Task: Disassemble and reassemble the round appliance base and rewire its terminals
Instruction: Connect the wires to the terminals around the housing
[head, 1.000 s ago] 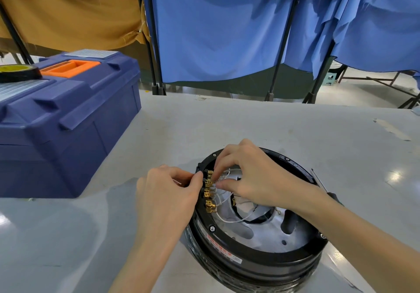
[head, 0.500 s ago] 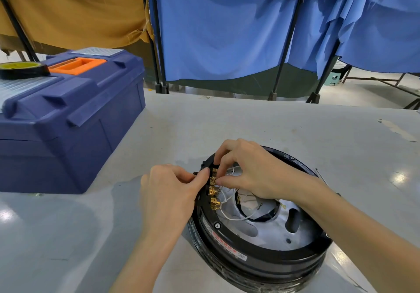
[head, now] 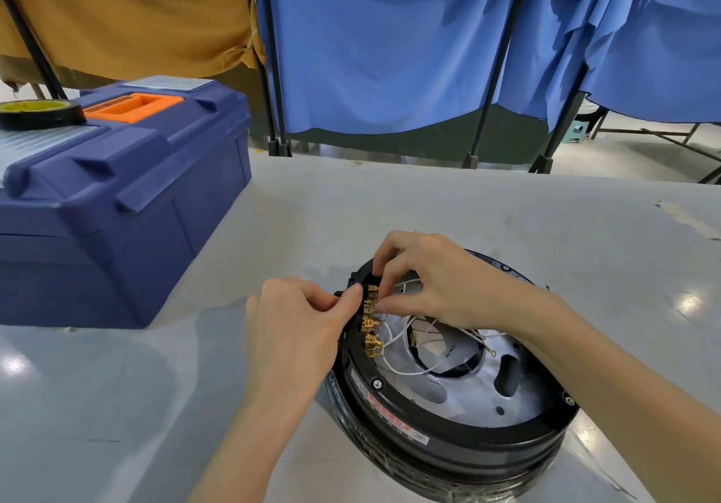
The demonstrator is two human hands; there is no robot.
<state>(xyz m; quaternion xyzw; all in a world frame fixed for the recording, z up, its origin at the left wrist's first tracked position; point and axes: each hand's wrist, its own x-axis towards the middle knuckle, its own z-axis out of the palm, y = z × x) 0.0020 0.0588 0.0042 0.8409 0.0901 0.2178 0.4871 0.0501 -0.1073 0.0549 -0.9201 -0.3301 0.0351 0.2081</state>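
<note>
The right hand (head: 441, 288) hides the topmost terminals (head: 370, 333).

- Round black base (head: 448, 436), flat, open side up, silvery inside.
- Brass terminals (head: 370, 333) lined along left inner rim.
- Thin white wires (head: 405, 370) looping loose across centre hole.

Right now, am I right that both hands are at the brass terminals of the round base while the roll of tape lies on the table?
Not quite: the head view shows the roll of tape on the blue toolbox lid, not the table. The left hand and right hand are at the brass terminals of the round base.
</note>
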